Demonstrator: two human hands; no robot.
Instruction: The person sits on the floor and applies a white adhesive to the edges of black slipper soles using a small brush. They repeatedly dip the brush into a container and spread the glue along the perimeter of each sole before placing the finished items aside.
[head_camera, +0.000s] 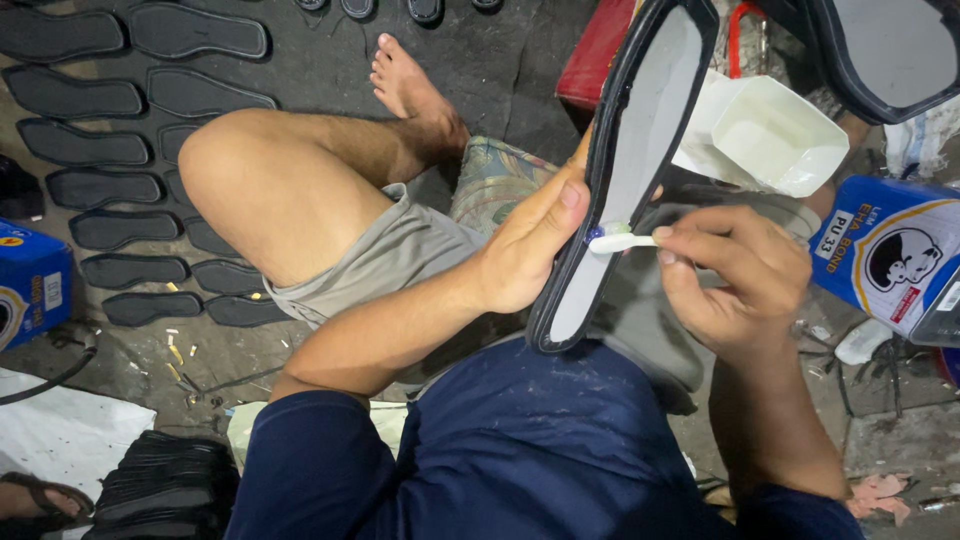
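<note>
Here my left hand (525, 255) is wrapped around the edge of a black shoe sole (625, 170), thumb pressed flat along its rim and the other fingers hidden behind it, so the sole stands tilted with its pale grey inner face turned toward my right hand. My right hand (735, 280) is pinched shut on a small white brush (622, 241), thumb and forefinger clamped on the handle; the bristle end, with a bit of blue at the tip, touches the sole's inner face just beside my left thumb. Just above my right hand, past the sole's upper half, sits an open white container (775, 135), tipped toward me. To the far side of my right hand stands a blue tin (890, 255). Beyond my left hand, past my bent knee, rows of flat black soles (110, 140) lie on the dark floor, well apart from what I hold. Another blue box (30, 280) sits farther out on that side.
</note>
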